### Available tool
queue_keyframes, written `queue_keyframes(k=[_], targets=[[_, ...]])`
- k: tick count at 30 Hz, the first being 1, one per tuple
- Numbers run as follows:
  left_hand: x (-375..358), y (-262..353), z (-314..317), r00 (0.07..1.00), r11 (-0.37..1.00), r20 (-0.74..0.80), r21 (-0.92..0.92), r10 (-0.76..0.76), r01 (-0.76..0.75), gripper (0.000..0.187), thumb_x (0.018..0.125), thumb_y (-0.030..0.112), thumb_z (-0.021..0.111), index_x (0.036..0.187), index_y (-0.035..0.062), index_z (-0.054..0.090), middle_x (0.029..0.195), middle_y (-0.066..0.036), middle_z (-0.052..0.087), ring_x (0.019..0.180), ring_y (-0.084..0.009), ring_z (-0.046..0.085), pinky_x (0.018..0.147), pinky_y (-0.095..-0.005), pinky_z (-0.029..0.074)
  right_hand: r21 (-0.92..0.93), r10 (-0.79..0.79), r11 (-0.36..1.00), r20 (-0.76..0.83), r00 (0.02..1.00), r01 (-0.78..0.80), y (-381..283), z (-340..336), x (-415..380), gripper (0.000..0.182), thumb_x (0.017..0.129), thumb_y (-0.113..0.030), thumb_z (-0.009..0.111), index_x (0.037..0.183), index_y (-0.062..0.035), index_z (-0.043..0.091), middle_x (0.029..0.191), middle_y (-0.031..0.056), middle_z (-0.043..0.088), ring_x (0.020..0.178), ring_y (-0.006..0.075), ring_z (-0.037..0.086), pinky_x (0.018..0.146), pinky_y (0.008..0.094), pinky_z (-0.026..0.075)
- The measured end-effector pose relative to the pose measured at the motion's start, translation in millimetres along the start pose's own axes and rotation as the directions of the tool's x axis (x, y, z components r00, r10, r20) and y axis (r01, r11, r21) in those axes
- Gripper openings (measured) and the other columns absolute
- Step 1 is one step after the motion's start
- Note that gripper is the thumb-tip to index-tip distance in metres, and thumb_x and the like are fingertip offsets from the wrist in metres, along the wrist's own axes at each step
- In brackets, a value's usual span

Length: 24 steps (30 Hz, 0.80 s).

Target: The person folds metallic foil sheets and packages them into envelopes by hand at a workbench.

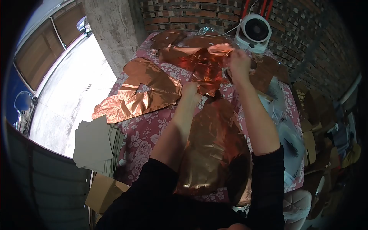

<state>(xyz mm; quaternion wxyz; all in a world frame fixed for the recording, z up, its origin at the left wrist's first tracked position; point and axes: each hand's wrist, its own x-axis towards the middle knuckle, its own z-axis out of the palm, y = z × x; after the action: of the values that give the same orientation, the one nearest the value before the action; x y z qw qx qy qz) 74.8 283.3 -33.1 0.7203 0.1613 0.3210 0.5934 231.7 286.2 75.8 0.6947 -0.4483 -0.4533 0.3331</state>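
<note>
A crumpled copper-coloured foil balloon [207,71], uninflated and reddish in its folds, stretches between my two hands over the table. My left hand [191,91] is closed on its near edge. Farther back and to the right, my right hand [239,65] pinches its upper right part; the fingertips are partly hidden and slightly blurred. To the left lies another flat foil balloon [153,86] with a small hole in its middle. A third flat foil piece [211,145] spreads over the table between my forearms.
A flowered pink cloth [140,153] covers the table. Grey cards [92,145] are stacked at its left edge, above a cardboard box [105,193]. Clear plastic bags [287,142] lie on the right. At the back stands a white fan-like device [255,30] with a cable, before a brick wall.
</note>
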Motion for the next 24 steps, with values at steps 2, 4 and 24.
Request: queue_keyframes(k=[2,4,24], targets=[[49.0,-5.2,-30.5,1.000,1.000,-0.018,-0.013,-0.023,0.022,0.039,0.084,-0.011,0.036,0.120,-0.0028,0.049,0.112,-0.018,0.057,0.080,-0.0267,0.063,0.063,-0.0374,0.057,0.121,-0.141,0.979,-0.157,0.977,0.161,-9.7,-5.3,8.0,0.018,0.096,-0.008,0.049,0.098,0.0018,0.065,0.081,0.0077,0.068,0.063,0.0110,0.064,0.055,0.0241,0.049],[6.9,2.5,-5.9,0.999,0.997,-0.032,-0.076,0.021,-0.023,0.047,0.084,-0.013,0.033,0.128,-0.0010,0.045,0.109,-0.016,0.056,0.077,-0.0232,0.064,0.057,-0.0309,0.056,-0.158,-0.113,0.982,-0.050,0.992,0.104,8.3,-24.0,25.3,0.017,0.097,-0.007,0.049,0.101,0.0032,0.062,0.090,0.0093,0.066,0.073,0.0123,0.064,0.062,0.0256,0.054],[20.8,-5.2,-37.2,0.998,0.930,-0.038,-0.364,0.052,-0.062,0.029,0.084,-0.012,0.044,0.113,-0.0063,0.049,0.109,-0.017,0.057,0.099,-0.0329,0.063,0.091,-0.0473,0.055,0.038,-0.223,0.967,-0.359,0.906,0.253,-82.5,-167.8,37.1,0.009,0.094,-0.005,0.059,0.097,0.0036,0.060,0.097,0.0106,0.066,0.089,0.0201,0.069,0.069,0.0274,0.056]])
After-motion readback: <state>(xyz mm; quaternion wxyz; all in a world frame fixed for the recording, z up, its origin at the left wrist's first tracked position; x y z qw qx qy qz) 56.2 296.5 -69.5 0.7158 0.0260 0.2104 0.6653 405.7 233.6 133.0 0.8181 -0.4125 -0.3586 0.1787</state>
